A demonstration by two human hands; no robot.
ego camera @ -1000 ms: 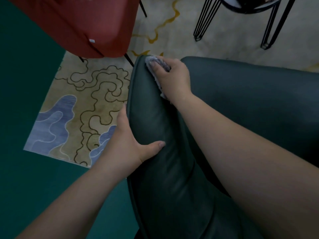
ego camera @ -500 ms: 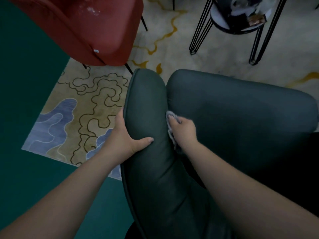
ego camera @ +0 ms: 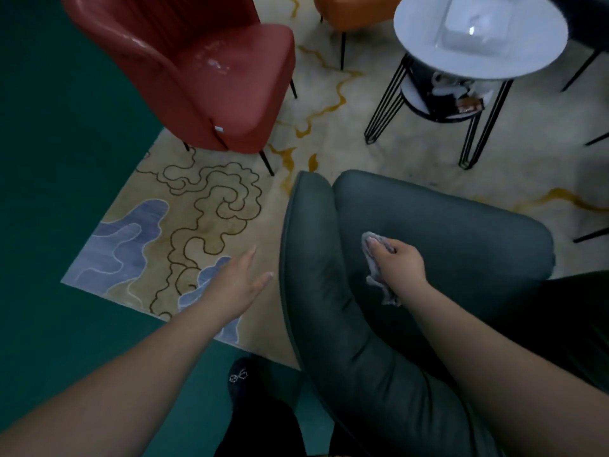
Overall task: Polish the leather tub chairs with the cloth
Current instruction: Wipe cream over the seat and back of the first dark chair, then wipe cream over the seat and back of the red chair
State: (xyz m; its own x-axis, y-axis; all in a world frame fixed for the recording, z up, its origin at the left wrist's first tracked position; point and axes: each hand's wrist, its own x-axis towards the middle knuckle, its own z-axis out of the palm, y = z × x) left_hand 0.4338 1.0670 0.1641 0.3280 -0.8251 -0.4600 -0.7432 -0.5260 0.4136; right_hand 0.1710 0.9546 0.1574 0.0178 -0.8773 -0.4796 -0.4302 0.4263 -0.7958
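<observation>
The right hand [ego camera: 400, 260] pinches the gray cloth [ego camera: 375, 258] against the dark green chair [ego camera: 445, 225] (on its seat). The left hand [ego camera: 239, 280] is spread flat in the air beside the chair's arm, touching nothing.

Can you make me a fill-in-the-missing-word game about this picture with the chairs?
1. The right hand holds a grey ____ against the dark green chair.
2. The left hand hangs over the rug, open, with nothing in its ____.
3. The chair on thin black legs across the rug is ____.
4. The round white table has a ____ tray on top.

Missing words: cloth; grip; red; clear
</observation>
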